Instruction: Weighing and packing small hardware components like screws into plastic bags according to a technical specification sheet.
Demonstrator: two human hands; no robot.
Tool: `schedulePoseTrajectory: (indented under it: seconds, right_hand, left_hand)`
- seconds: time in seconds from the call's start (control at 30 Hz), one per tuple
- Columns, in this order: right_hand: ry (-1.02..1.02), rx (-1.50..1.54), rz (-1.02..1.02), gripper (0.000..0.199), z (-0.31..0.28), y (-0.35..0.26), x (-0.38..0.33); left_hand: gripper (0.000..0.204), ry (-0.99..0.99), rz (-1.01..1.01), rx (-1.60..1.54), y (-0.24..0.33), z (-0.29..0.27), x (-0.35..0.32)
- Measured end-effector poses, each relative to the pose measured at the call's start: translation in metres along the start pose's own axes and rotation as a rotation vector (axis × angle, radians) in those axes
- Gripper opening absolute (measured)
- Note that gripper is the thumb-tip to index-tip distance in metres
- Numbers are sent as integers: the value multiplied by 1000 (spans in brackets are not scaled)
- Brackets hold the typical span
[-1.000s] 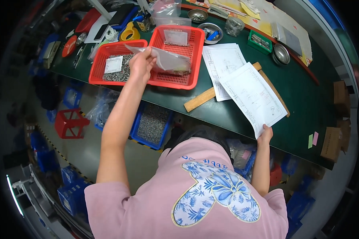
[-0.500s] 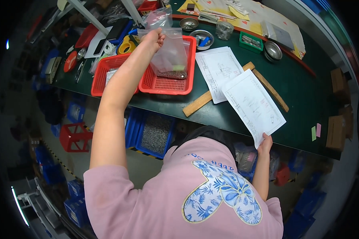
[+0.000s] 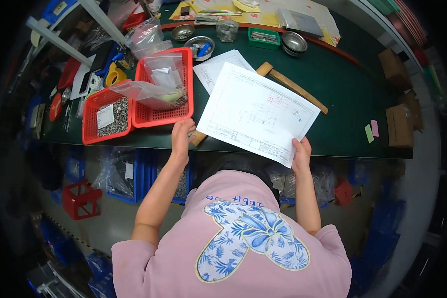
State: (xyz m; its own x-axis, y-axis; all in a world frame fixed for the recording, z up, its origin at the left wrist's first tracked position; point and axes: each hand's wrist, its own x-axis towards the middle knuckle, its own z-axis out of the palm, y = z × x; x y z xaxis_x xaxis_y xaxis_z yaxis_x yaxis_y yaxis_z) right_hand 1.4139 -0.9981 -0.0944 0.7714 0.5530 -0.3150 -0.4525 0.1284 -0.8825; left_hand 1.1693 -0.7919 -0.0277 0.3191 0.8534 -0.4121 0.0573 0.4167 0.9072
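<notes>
Both my hands gripped the drawing sheet [image 3: 260, 111]: left hand [image 3: 182, 135] at its lower left corner, right hand [image 3: 301, 153] at its lower right; a clear bag [image 3: 149, 94] lay across the red baskets [image 3: 149, 115] just left.

A dark green bench [image 3: 333, 84] carries two red baskets [image 3: 161, 114] left of the grip, a wooden mallet [image 3: 290, 85], paper sheets [image 3: 218, 69] and metal bowls [image 3: 294, 42] beyond.

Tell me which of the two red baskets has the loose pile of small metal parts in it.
The left red basket, nearer the bench's front edge: grey metal parts and a white slip lie in it. The larger red basket beside it holds clear plastic bags instead.
</notes>
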Motion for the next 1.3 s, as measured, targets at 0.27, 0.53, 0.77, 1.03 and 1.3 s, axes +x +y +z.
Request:
schedulePoseTrajectory:
  seconds: [0.27,0.53,0.77,1.03,1.3]
  right_hand:
    - [-125,-84,30,23,-6,-36,-10]
    - [-410,84,223,25,-15,-62,-20]
    - [-667,137,395,26,58,-26,-19]
    - [-680,-316,400,34,111,-16,-45]
    - [-784,-188,-74,39,125,-40,-34]
  left_hand:
    - [37,-203,42,237,0,20,10]
    - [32,-465,-37,-344,1,19,-15]
    - [32,-707,-126,-483,-30,66,-30]
    - [22,-458,30,-565,-36,64,-43]
    - [23,127,654,-163,-13,43,-67]
